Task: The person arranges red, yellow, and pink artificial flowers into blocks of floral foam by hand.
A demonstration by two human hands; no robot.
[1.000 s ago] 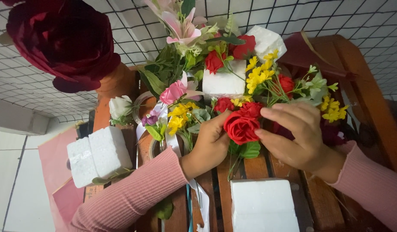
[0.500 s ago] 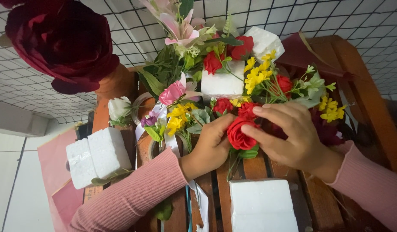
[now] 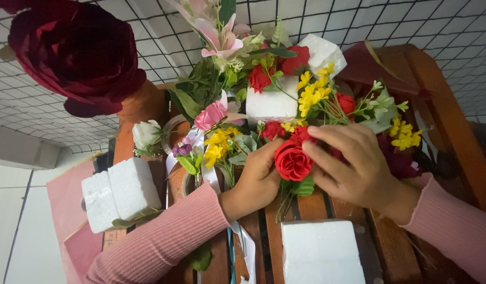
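Note:
A red artificial rose (image 3: pixel 292 162) sits at the near edge of a flower arrangement on a wooden slatted bench (image 3: pixel 311 208). My left hand (image 3: pixel 256 179) grips it from the left, fingers curled against the bloom and its stem. My right hand (image 3: pixel 353 160) covers it from the right, fingertips touching the petals. Around it stand yellow sprigs (image 3: pixel 312 94), a pink flower (image 3: pixel 210 114), other red roses (image 3: pixel 259 78) and a white foam block (image 3: pixel 273 103) into which stems are stuck.
A white foam block (image 3: pixel 321 252) lies on the bench just below my hands. Another foam piece (image 3: pixel 119 192) rests at the left beside pink paper (image 3: pixel 69 210). A big dark red rose (image 3: pixel 77 52) hangs at upper left before a tiled wall with black wire grid.
The red rose has shifted slightly left and lower between my hands. My right hand's fingers have closed in over the bloom.

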